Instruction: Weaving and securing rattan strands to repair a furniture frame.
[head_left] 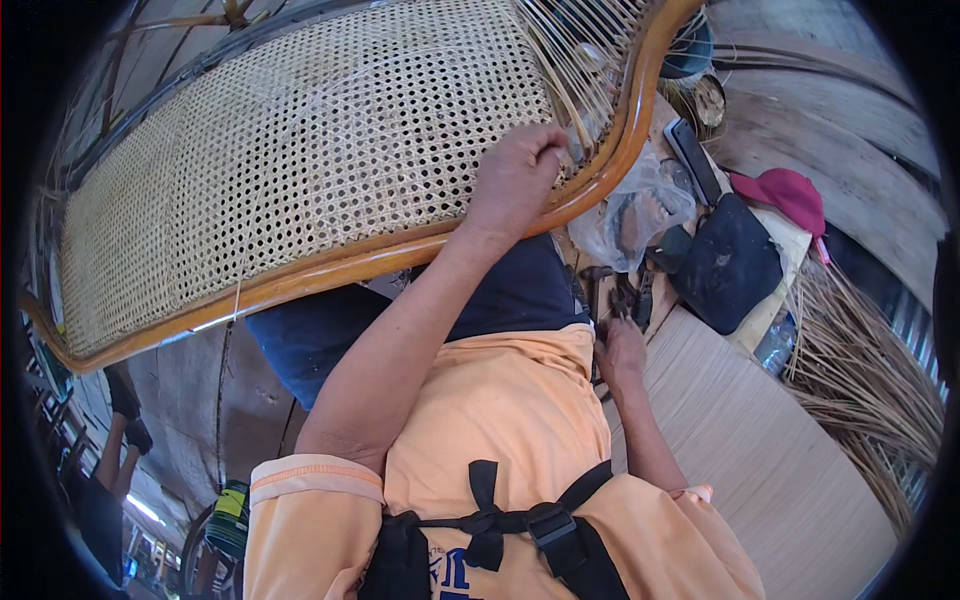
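Across my lap lies a wooden frame (385,258) with a curved, varnished rail, filled with woven cane webbing (330,130). My left hand (515,180) rests at the right edge of the webbing, close to the rail. Its fingers are closed, and what they pinch is hidden. Loose cane strands (570,75) stretch between the woven part and the rail's bend just beyond it. Low on my right side, my right hand (622,352) reaches to dark metal hand tools (628,295) on a wooden surface. Its fingers look curled at them; the grip is partly hidden.
Right of the frame are a clear plastic bag (640,215), a black phone-like case (692,160), a dark cloth (728,262), a red cap (782,200) and a plastic bottle (776,345). A bundle of cane strips (865,385) lies farther right, beside a light wood-grain board (750,440).
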